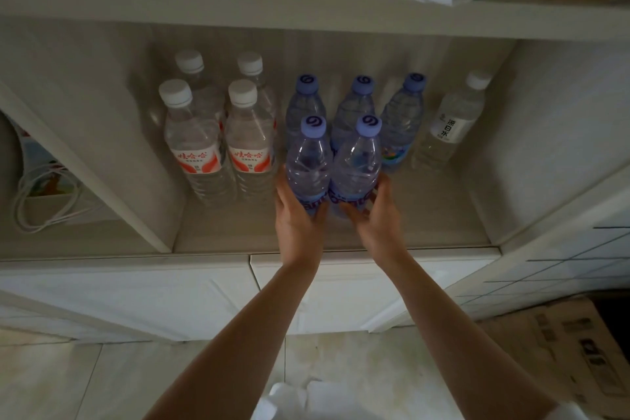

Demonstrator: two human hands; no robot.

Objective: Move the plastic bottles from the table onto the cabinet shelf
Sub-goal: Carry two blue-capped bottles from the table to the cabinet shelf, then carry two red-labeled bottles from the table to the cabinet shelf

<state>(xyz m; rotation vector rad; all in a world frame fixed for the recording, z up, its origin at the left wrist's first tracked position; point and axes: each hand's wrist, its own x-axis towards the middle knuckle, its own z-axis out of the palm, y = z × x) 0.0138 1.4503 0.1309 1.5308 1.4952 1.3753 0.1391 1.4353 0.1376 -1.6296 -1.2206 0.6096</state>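
Head view: left hand and right hand each grip an upright blue-capped bottle, caps up.

Person, head-camera view. Two forearms were visible, both bare from wrist to beyond the elbow, with no sleeve covering them. Left hand and right hand: bare, without gloves, with no rings, watch or bracelet to be seen at wrists or fingers. White garment showed at the bottom edge, loose and creased; a white sleeve edge showed at the lower right corner.
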